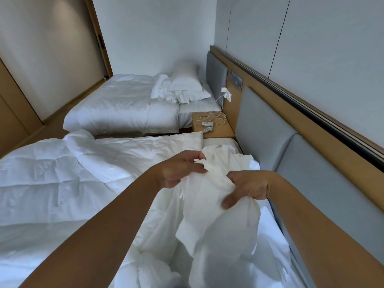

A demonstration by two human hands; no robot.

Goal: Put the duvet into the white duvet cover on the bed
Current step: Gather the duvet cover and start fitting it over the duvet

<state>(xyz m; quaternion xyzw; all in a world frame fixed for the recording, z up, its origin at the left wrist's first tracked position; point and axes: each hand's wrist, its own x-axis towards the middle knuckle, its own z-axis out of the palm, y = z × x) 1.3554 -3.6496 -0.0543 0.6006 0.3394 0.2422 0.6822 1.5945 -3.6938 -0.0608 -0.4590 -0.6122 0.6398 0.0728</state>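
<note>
Duvet cover (209, 196) held over bed (274, 231), quilted duvet (52, 179) spread, nightstand (222, 129) beyond

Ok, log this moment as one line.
left hand: pinching thin white fabric duvet cover | right hand: gripping same cover | white quilted duvet: spread on bed

Left hand (178, 169) and right hand (247, 187) gripping bunched white duvet cover (209, 204), quilted duvet (62, 179) spread alongside

Duvet (52, 179) spread on near bed (274, 231), 9 o'clock. Nightstand (214, 129) at 12, between beds. Second bed (116, 109) at 11. Headboard (264, 129) at 2.
</note>
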